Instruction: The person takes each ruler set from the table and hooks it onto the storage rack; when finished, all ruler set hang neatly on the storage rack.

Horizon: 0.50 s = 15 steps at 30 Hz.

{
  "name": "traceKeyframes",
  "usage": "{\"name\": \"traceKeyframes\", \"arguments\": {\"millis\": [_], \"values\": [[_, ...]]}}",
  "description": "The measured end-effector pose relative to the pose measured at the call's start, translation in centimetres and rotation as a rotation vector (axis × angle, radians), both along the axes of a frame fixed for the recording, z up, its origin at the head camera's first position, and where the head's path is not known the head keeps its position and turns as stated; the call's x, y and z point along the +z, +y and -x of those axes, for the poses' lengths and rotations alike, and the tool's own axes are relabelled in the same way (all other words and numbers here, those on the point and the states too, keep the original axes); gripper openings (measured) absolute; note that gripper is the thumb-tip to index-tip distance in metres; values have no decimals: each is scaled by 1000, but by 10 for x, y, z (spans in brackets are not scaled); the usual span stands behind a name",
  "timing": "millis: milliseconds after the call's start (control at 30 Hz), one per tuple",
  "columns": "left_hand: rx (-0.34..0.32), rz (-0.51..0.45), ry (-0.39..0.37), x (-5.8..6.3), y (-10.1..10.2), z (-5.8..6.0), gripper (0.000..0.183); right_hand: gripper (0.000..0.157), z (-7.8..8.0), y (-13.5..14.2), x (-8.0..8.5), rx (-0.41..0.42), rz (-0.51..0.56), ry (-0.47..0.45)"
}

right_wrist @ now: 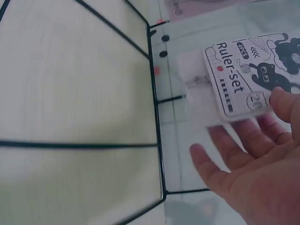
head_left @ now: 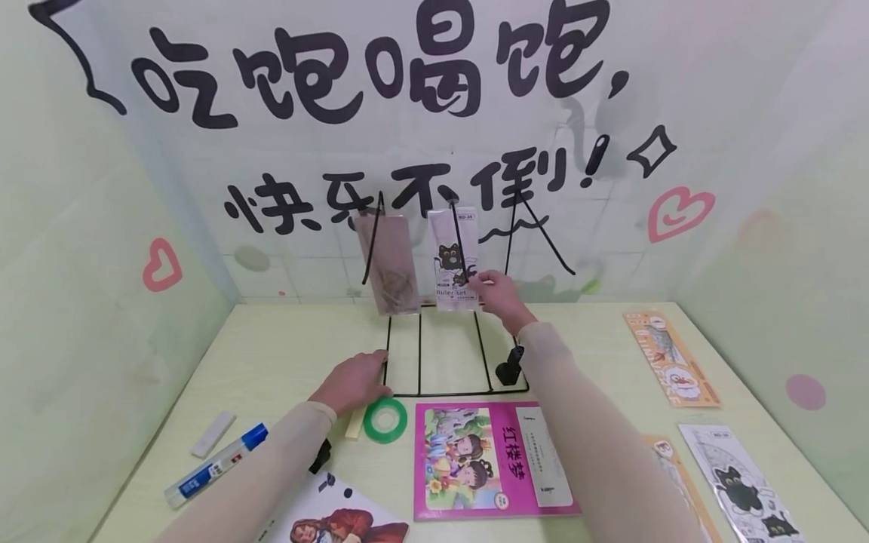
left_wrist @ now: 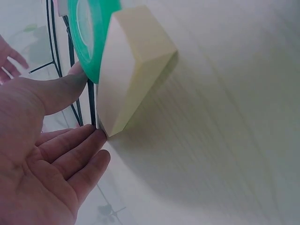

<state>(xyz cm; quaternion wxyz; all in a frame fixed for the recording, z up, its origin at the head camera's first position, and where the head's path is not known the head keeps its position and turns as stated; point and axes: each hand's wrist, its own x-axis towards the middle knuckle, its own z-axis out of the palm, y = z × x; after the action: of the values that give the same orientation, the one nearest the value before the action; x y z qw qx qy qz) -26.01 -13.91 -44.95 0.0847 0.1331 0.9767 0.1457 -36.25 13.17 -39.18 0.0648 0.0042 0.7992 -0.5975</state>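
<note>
A black wire display rack (head_left: 441,394) stands at the back of the table, with hooked arms rising from its base. On its middle arm hangs a ruler set packet (head_left: 451,256) printed with black cats. My right hand (head_left: 501,296) pinches that packet's lower right edge, thumb in front and fingers behind (right_wrist: 262,136). Beside it, a pinkish clear packet (head_left: 392,264) hangs from the left arm. My left hand (head_left: 351,383) touches the left side of the rack's base with extended fingers. Close to that hand are a green tape roll (head_left: 385,420) and a pale yellow block (left_wrist: 136,61).
A pink picture book (head_left: 468,461) and a white illustrated book (head_left: 346,520) lie in front. At left are a glue stick (head_left: 216,465) and a white bar (head_left: 213,434). An orange packet (head_left: 672,358) and another cat ruler packet (head_left: 740,483) lie at right.
</note>
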Motion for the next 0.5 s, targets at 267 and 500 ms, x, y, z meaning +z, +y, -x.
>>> {"name": "traceKeyframes", "arguments": {"millis": [267, 500], "values": [[14, 1, -10, 0, 3, 0, 71, 37, -22, 65, -17, 22, -393, 131], [10, -10, -11, -1, 3, -1, 70, 50, -60, 181, -32, -107, -716, 121]]}}
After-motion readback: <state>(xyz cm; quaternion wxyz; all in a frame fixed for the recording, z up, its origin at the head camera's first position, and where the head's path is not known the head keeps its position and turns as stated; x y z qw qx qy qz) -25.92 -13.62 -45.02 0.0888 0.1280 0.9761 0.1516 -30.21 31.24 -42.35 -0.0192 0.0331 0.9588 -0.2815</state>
